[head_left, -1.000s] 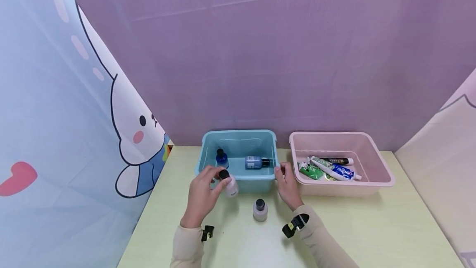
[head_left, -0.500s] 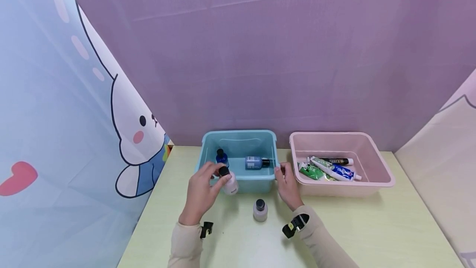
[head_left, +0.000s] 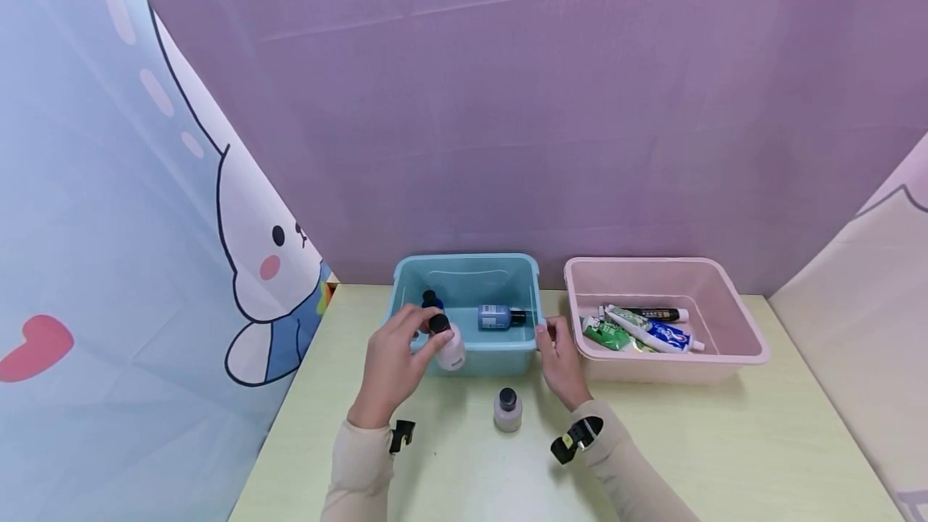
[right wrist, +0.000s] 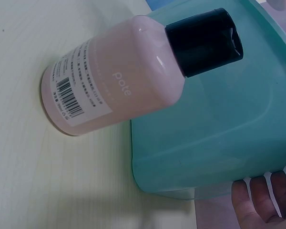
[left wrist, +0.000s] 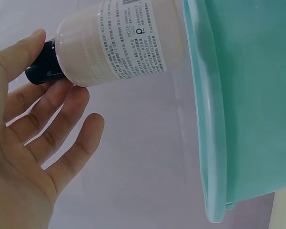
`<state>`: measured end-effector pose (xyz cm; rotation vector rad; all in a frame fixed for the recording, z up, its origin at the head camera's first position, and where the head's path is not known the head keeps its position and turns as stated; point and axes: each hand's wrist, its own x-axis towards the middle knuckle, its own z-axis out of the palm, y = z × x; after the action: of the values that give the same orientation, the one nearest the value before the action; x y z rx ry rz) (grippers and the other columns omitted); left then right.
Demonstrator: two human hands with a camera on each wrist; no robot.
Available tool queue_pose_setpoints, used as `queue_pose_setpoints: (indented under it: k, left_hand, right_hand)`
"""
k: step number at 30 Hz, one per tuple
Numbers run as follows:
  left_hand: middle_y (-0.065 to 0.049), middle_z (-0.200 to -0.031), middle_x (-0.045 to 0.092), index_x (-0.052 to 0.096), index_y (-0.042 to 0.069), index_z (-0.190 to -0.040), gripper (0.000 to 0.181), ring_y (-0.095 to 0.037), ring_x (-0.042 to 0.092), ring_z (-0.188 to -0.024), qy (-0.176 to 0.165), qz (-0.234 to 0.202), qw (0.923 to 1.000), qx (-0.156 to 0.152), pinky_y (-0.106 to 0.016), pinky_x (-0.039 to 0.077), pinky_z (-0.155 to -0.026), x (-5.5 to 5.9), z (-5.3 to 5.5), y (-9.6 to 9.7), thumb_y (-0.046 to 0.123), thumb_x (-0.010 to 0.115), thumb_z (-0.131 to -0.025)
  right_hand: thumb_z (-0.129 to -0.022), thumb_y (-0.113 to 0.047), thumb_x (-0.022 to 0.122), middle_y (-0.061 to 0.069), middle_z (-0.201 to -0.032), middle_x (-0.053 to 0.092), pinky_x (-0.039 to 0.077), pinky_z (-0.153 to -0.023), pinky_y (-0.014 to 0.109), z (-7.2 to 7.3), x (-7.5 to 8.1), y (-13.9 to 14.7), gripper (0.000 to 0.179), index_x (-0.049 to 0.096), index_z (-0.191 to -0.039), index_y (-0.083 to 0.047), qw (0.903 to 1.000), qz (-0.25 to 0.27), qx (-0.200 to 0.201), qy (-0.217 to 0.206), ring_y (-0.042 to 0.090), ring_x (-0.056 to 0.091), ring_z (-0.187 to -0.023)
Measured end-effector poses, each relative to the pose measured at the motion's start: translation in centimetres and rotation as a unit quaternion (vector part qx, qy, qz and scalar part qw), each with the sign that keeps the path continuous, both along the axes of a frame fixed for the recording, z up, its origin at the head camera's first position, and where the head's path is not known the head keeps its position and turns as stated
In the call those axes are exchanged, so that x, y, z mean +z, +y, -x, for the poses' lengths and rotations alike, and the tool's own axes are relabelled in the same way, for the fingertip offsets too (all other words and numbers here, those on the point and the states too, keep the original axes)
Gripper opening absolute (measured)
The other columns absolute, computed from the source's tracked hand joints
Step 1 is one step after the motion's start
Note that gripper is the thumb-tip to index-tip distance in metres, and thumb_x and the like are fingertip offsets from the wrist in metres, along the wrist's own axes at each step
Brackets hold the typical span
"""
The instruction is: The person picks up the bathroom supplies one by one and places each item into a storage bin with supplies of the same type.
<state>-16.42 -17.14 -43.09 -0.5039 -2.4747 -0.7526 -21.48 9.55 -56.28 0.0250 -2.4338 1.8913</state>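
My left hand (head_left: 395, 357) pinches the black cap of a pale pink bottle (head_left: 452, 351), with thumb and fingers around the cap in the left wrist view. That bottle hangs tilted at the front rim of a teal bin (head_left: 500, 361). With its thumb at the rim, my right hand (head_left: 561, 361) grips the bin's front right corner; its fingertips (right wrist: 260, 195) show against the bin's side. A second pink bottle (head_left: 507, 411) with a black cap stands upright on the table before the bin. Inside lie a blue bottle (head_left: 495, 316) and a darker blue bottle (head_left: 431, 300), partly hidden.
A pink bin (head_left: 667, 369) stands to the right, holding several tubes, among them a blue-and-white tube (head_left: 656, 333), a green tube (head_left: 607, 334) and a black tube (head_left: 660, 314). Behind the table (head_left: 725, 441) hangs a purple cloth (head_left: 493, 103).
My left hand has lifted the pink bottle slightly up toward the teal bin's rim, covering more of the dark blue bottle. My right hand stays at the bin's corner.
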Motion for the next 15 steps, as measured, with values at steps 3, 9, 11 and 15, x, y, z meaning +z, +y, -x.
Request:
queue_pose_setpoints:
  k: [3, 9, 11, 15]
  left_hand:
    - [0.002, -0.097, 0.065, 0.072, 0.012, -0.116, 0.034, -0.012, 0.064, -0.081, -0.005, 0.003, 1.0, 0.002, -0.029, 0.057, -0.069, 0.3, 0.2, 0.1, 0.034, 0.078, -0.09]
    - [0.001, -0.097, 0.066, 0.072, 0.012, -0.115, 0.034, -0.011, 0.063, -0.081, -0.005, -0.001, 1.0, -0.007, -0.031, 0.057, -0.069, 0.9, 0.7, 0.1, 0.034, 0.078, -0.09]
    - [0.001, -0.097, 0.066, 0.072, 0.012, -0.116, 0.034, -0.011, 0.063, -0.081, 0.002, -0.001, 0.9999, -0.013, -0.03, 0.057, -0.068, 1.1, 0.9, 0.2, 0.033, 0.078, -0.09]
    - [0.001, -0.096, 0.066, 0.072, 0.012, -0.115, 0.033, -0.011, 0.063, -0.08, 0.016, 0.002, 0.9996, -0.025, -0.029, 0.055, -0.066, 1.5, 1.4, 0.3, 0.033, 0.078, -0.09]
  right_hand:
    - [-0.112, -0.031, 0.04, 0.014, -0.121, 0.053, 0.05, -0.091, 0.034, 0.0, 0.0, 0.0, 0.032, 0.045, -0.129, -0.006, 1.0, 0.004, -0.001, 0.0, 0.027, 0.053, -0.108]
    - [-0.112, -0.031, 0.039, 0.015, -0.121, 0.053, 0.05, -0.092, 0.035, -0.1, -0.1, 0.0, 0.032, 0.045, -0.13, -0.005, 1.0, 0.006, -0.001, 0.002, 0.028, 0.053, -0.108]
    - [-0.112, -0.032, 0.039, 0.015, -0.121, 0.053, 0.05, -0.092, 0.035, -0.1, -0.1, -0.1, 0.033, 0.045, -0.13, -0.005, 1.0, 0.005, -0.001, 0.001, 0.028, 0.052, -0.108]
    - [-0.112, -0.034, 0.038, 0.014, -0.123, 0.052, 0.05, -0.094, 0.038, -0.1, 0.0, -0.1, 0.035, 0.044, -0.132, -0.006, 1.0, 0.006, 0.001, -0.004, 0.027, 0.052, -0.11]
